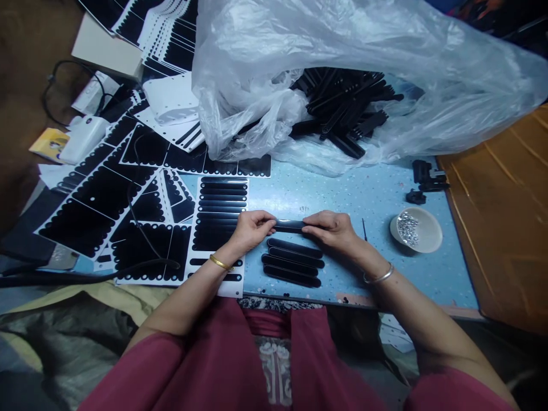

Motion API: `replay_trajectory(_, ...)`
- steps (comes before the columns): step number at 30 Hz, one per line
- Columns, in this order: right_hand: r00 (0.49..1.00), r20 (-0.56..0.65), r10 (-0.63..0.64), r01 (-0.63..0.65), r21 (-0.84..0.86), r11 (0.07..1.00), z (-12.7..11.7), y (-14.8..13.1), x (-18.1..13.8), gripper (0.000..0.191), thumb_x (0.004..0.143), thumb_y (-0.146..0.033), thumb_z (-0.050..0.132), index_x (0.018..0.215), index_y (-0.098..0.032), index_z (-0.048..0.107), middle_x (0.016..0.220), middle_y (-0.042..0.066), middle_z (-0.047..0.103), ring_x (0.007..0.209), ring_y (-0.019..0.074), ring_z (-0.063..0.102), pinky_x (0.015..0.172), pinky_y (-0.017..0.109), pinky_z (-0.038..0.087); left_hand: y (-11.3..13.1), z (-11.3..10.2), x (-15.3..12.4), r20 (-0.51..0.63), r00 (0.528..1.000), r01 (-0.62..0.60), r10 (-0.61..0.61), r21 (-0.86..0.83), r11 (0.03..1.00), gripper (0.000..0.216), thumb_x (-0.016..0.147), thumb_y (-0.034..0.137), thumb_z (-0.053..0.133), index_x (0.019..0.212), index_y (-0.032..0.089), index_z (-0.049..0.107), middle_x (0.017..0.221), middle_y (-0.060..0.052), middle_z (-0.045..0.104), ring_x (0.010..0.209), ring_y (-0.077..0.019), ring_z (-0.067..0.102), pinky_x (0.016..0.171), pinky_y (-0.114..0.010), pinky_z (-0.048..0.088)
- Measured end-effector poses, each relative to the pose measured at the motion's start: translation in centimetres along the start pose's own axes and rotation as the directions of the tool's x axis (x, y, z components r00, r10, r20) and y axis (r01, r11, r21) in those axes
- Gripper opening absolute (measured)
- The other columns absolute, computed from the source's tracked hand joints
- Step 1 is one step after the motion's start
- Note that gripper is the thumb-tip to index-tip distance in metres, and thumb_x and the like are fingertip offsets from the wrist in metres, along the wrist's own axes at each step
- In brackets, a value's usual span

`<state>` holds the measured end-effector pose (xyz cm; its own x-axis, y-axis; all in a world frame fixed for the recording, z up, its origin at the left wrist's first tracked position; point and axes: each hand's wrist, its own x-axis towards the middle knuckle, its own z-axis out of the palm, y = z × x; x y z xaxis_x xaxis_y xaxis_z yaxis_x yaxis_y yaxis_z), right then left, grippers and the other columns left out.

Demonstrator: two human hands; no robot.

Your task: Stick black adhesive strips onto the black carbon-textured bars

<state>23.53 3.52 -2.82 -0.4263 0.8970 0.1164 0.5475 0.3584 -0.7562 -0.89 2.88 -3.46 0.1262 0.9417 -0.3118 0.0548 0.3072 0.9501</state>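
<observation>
black strip (289, 225) between left hand (250, 228) and right hand (331, 228) grips

My left hand (252, 227) and right hand (331, 228) cover both ends of the slim black rounded strip (289, 225) I pinch, so only its middle shows. At twelve o'clock, the crumpled clear plastic bag (342, 63) veils most of the heap of black strips (346, 111). At three o'clock, the silvery bits in the small white bowl (422, 240) are too small to tell.
</observation>
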Motion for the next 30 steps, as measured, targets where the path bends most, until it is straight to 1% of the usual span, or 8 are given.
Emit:
replay_trajectory(6, 1.0, -0.003, -0.021, 0.021, 0.004, 1.0, 0.1, 0.0, -0.2, 0.017, 0.085, -0.036, 0.068, 0.09, -0.022, 0.077, 0.084, 0.005, 0.076, 0.077, 0.02, 0.07, 0.073, 0.035, 0.056, 0.0, -0.1, 0.1, 0.004, 1.0, 0.005, -0.005, -0.005, 1.0, 0.012, 0.072, 0.019, 0.074, 0.08, 0.01, 0.073, 0.064, -0.003, 0.071, 0.056, -0.0125, 0.069, 0.055, -0.019, 0.057)
replay_trajectory(12, 0.994, 0.005, -0.109, 0.109, -0.032, 0.994, -0.1, -0.1, -0.2, 0.015, 0.088, -0.032, 0.065, 0.094, -0.022, 0.076, 0.087, 0.005, 0.077, 0.08, 0.0188, 0.07, 0.075, 0.034, 0.056, 0.0, -0.2, 0.2, 0.017, 1.0, 0.011, -0.011, -0.014, 1.0, 0.014, 0.071, 0.019, 0.075, 0.082, 0.009, 0.074, 0.064, -0.004, 0.071, 0.056, -0.0119, 0.068, 0.056, -0.018, 0.057)
replay_trajectory(16, 0.991, 0.032, -0.13, 0.132, -0.058, 0.99, -0.2, 0.1, -0.3, 0.017, 0.089, -0.031, 0.064, 0.098, -0.023, 0.075, 0.091, 0.005, 0.077, 0.085, 0.0191, 0.07, 0.079, 0.034, 0.056, 0.1, -0.3, 0.3, 0.025, 1.0, 0.009, -0.008, -0.022, 1.0, 0.016, 0.071, 0.021, 0.076, 0.082, 0.01, 0.074, 0.064, -0.003, 0.071, 0.056, -0.0122, 0.068, 0.055, -0.019, 0.057)
replay_trajectory(19, 0.994, 0.042, -0.099, 0.102, -0.063, 0.993, -0.4, 0.1, -0.4, 0.018, 0.089, -0.032, 0.063, 0.099, -0.024, 0.075, 0.092, 0.005, 0.077, 0.085, 0.0196, 0.07, 0.079, 0.036, 0.056, 0.1, -0.3, 0.3, 0.029, 0.999, 0.015, -0.014, -0.028, 0.999, 0.016, 0.07, 0.021, 0.077, 0.081, 0.01, 0.074, 0.064, -0.003, 0.071, 0.055, -0.0121, 0.068, 0.055, -0.019, 0.057)
replay_trajectory(23, 0.999, 0.039, -0.034, 0.036, -0.036, 0.999, -0.5, -0.1, -0.7, 0.018, 0.088, -0.033, 0.063, 0.099, -0.025, 0.075, 0.091, 0.005, 0.076, 0.081, 0.0192, 0.069, 0.076, 0.036, 0.057, 0.0, -0.3, 0.4, 0.034, 0.999, 0.016, -0.015, -0.035, 0.999, 0.016, 0.07, 0.021, 0.077, 0.081, 0.01, 0.074, 0.064, -0.003, 0.071, 0.055, -0.0121, 0.068, 0.055, -0.019, 0.057)
replay_trajectory(27, 0.999, -0.009, 0.046, -0.046, 0.007, 0.999, -0.6, 0.4, -1.4, 0.019, 0.087, -0.035, 0.064, 0.096, -0.022, 0.076, 0.089, 0.006, 0.076, 0.078, 0.0188, 0.07, 0.073, 0.035, 0.058, 0.1, -0.3, 0.3, 0.038, 0.999, 0.012, -0.011, -0.028, 1.0, 0.014, 0.071, 0.02, 0.074, 0.081, 0.01, 0.074, 0.063, -0.003, 0.07, 0.055, -0.0112, 0.068, 0.055, -0.018, 0.056)
replay_trajectory(30, 0.991, -0.071, 0.113, -0.111, 0.028, 0.993, -1.1, 0.9, -2.2, 0.024, 0.082, -0.038, 0.07, 0.098, -0.02, 0.075, 0.089, 0.008, 0.076, 0.075, 0.0192, 0.07, 0.069, 0.034, 0.058, 0.1, -0.3, 0.4, 0.046, 0.999, 0.008, -0.007, -0.017, 1.0, 0.014, 0.07, 0.02, 0.075, 0.08, 0.01, 0.073, 0.062, -0.002, 0.069, 0.054, -0.0113, 0.067, 0.054, -0.018, 0.056)
